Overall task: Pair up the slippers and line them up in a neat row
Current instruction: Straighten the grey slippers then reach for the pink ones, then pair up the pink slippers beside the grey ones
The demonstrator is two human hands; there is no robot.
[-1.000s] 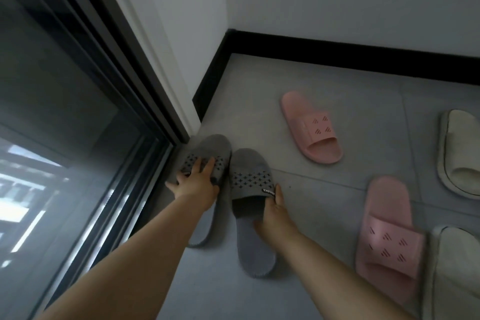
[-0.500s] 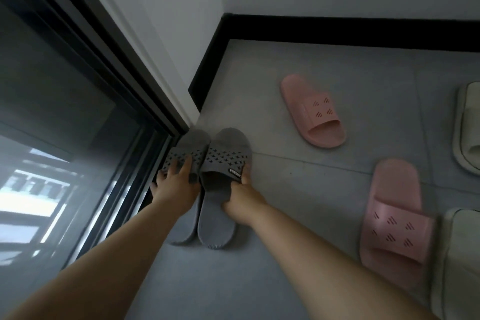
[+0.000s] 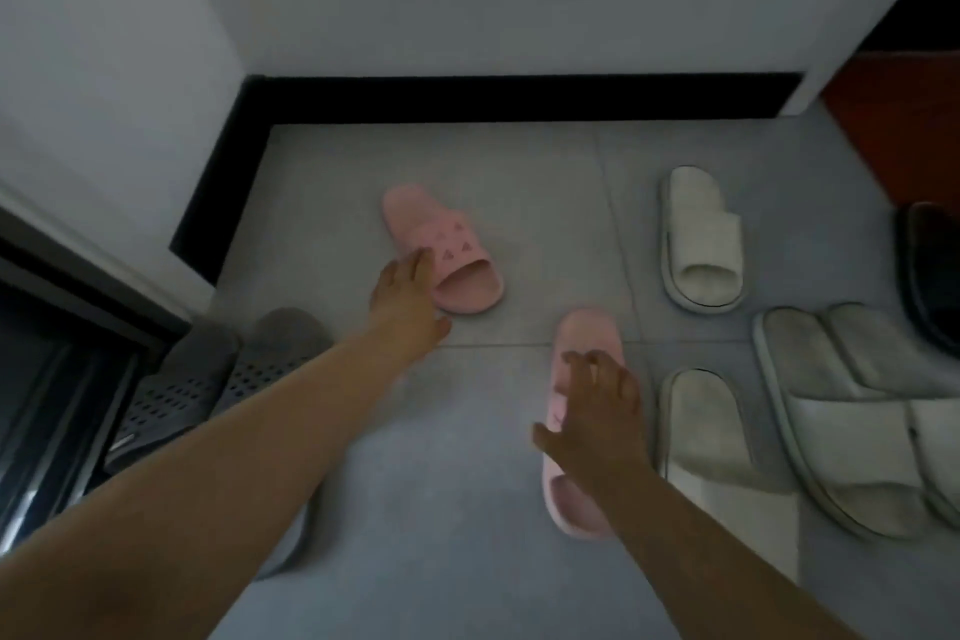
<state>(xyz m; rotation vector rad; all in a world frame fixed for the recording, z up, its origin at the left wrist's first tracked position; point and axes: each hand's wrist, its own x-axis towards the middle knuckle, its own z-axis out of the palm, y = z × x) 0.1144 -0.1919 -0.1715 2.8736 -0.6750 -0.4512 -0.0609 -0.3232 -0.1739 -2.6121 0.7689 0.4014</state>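
Two grey slippers [image 3: 223,374] lie side by side at the left, next to the sliding door track. A pink slipper [image 3: 457,244] lies on the tiled floor farther back, and my left hand [image 3: 408,299] touches its left edge with fingers extended. A second pink slipper [image 3: 571,499] lies nearer to me. My right hand [image 3: 597,411] hovers over its strap with fingers spread and slightly bent, gripping nothing that I can see. Two cream slippers [image 3: 701,239] [image 3: 711,437] lie apart at the right.
A pair of pale grey slippers [image 3: 862,411] sits at the far right, with a dark slipper [image 3: 930,265] beyond it. A black skirting board [image 3: 519,96] runs along the white wall. The glass sliding door [image 3: 47,405] stands at the left.
Both hands have let go of the grey slippers, which stay by the door track. My view turned right, and the hands moved over to the two pink slippers.
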